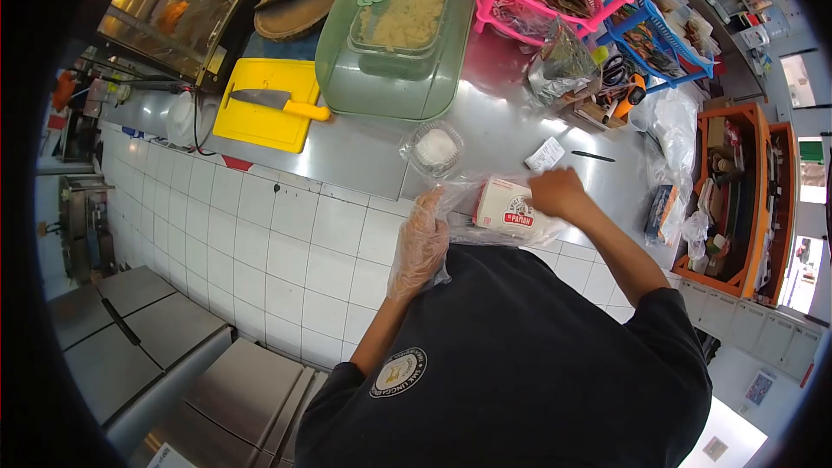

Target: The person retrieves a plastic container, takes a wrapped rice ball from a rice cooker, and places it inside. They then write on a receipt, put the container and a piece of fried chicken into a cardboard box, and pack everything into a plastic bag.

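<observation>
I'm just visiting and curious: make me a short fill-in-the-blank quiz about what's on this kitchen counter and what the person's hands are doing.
1. The knife with the yellow handle lies on a ____ cutting board.
2. The left hand wears a clear plastic ____.
3. The right hand rests on a white box that sits inside a clear plastic ____.
4. The rice under the big green lid is on the ____ counter.

Missing words: yellow; glove; bag; metal

I see box inside bag at counter edge, between left hand and right hand. Cup just behind box. Knife on cutting board, far left.
</observation>
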A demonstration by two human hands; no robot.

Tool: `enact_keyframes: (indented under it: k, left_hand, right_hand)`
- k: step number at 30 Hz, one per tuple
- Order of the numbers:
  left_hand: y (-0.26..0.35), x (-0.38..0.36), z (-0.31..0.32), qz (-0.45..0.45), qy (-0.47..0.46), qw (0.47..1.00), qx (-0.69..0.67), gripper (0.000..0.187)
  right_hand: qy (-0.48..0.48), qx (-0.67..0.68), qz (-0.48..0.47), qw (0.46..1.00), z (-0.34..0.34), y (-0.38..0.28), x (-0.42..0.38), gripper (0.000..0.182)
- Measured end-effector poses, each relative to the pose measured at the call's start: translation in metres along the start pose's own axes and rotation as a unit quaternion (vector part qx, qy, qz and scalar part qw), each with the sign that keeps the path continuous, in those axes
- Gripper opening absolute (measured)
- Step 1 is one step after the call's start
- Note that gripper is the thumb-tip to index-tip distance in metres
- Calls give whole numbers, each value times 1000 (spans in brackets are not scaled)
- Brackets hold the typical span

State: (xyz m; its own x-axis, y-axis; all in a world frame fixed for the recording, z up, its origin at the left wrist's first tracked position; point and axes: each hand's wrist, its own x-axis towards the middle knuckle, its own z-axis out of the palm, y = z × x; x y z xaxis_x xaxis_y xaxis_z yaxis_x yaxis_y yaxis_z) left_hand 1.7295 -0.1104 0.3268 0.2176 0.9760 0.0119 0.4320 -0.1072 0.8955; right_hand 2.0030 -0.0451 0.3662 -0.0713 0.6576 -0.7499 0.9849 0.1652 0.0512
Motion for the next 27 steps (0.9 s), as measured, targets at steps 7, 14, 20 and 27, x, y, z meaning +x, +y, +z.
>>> enact_keyframes:
  k: [7, 14, 20, 27]
  left_hand:
    - [-58, 33, 31, -219, 171, 955, -104, 51]
    - [-110, 77, 31, -314, 110, 833, -441, 63]
    - [-58, 59, -12, -293, 97, 845, -437, 46]
    - [-3, 43, -5, -71, 68, 988, -121, 65]
  right_hand:
    - [103, 395, -78, 910, -6, -52, 188, 86]
    - [-7, 552, -94, 828, 6, -74, 172, 98]
    - [59, 638, -186, 745, 0, -83, 121, 90]
    - [159, 767, -210, 586, -36, -20, 0, 72]
